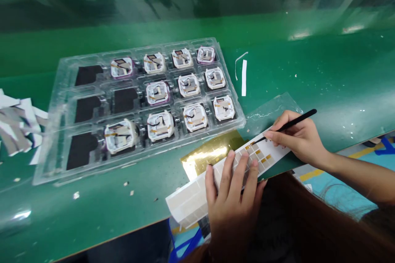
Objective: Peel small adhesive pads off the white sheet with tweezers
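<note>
My left hand [233, 201] lies with fingers spread on a white backing sheet [189, 198] carrying rows of greyish adhesive pads, pressing it at the bench's front edge. Black tweezers [298, 121] are gripped in my right hand [298, 141], their tip at a small amber strip on the sheet's upper right part. Several other amber strips [258, 152] sit on pads nearby. Partly under the white sheet is a shiny gold film [212, 153]. A clear plastic sheet [274, 107] lies just beyond my right hand.
A clear plastic tray [46, 163] to the left holds several white square watch-like housings [160, 125] with flex cables; some pockets show only black foam [80, 151]. Paper strips [23, 125] pile at far left. A white strip [244, 78] lies right of the tray. Small scraps dot the green bench.
</note>
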Tool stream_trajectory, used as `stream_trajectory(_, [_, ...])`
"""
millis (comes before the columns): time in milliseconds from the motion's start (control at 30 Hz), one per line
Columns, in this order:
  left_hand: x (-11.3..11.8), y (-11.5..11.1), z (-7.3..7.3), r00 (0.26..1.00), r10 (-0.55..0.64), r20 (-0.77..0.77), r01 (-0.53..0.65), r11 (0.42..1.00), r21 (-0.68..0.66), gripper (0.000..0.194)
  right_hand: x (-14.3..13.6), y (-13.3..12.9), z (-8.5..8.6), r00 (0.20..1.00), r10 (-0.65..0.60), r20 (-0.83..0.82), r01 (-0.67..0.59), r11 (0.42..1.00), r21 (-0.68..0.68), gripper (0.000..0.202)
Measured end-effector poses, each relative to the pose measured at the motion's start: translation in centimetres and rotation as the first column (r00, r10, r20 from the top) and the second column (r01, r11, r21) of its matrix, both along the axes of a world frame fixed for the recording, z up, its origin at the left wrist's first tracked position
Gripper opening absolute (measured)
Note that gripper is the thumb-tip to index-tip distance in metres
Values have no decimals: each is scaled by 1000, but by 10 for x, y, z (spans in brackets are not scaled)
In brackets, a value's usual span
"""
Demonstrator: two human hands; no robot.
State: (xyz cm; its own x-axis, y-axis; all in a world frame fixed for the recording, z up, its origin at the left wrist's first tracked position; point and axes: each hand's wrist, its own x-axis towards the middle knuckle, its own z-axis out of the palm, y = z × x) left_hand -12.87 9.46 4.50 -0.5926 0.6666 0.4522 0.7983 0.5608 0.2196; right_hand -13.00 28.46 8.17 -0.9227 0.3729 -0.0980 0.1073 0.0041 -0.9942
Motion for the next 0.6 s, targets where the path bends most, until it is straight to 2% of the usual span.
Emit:
stream_trajectory(367, [1,3,2,1000,20,2,-20,1000,-15,29,-1,0,1,1000,9,0,-9,999,-32,26])
stream_trajectory(600, [1,7,2,996,15,-84,-28,989,-148,31,0,2,-2,1000,-22,0,22,991,-132,27])
